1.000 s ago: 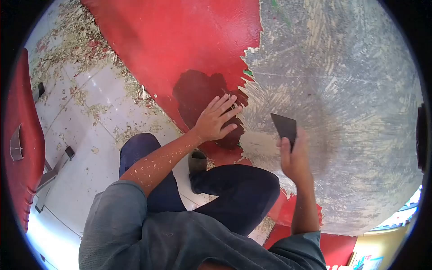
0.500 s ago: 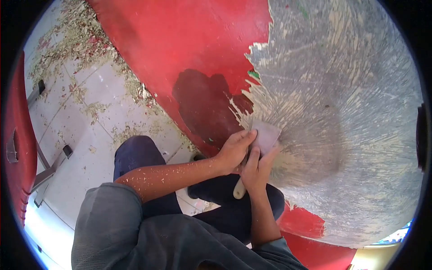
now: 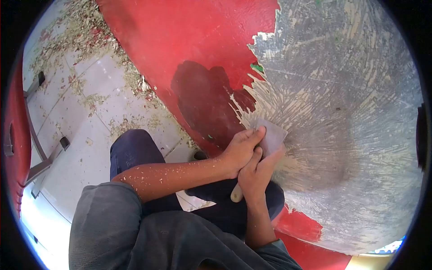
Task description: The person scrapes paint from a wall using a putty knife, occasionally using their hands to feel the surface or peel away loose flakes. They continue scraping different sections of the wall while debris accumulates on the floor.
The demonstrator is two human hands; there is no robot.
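Both hands are closed on a scraper, its broad grey blade (image 3: 273,136) pressed on the partly stripped red surface and its pale handle end (image 3: 236,193) sticking out below. My left hand (image 3: 243,150) wraps the upper part, thumb lying on the blade. Below and to the right, my right hand (image 3: 257,175) grips it too, with fingers reaching along the blade. Most of the handle is hidden by the hands. Around the blade, the bared grey area (image 3: 324,103) carries cream streaks. A ragged edge separates it from the red coating (image 3: 189,31).
A dark, wet-looking patch (image 3: 202,96) marks the red coating. Flakes and shavings (image 3: 85,36) litter the white tiled floor (image 3: 90,126). At the far left stands a red chair (image 3: 15,148) with metal legs. My bent knee (image 3: 137,146) is beside the surface.
Both hands and the scraper have shifted slightly to the right across the surface. The view has moved a little as well. My grip looks the same.
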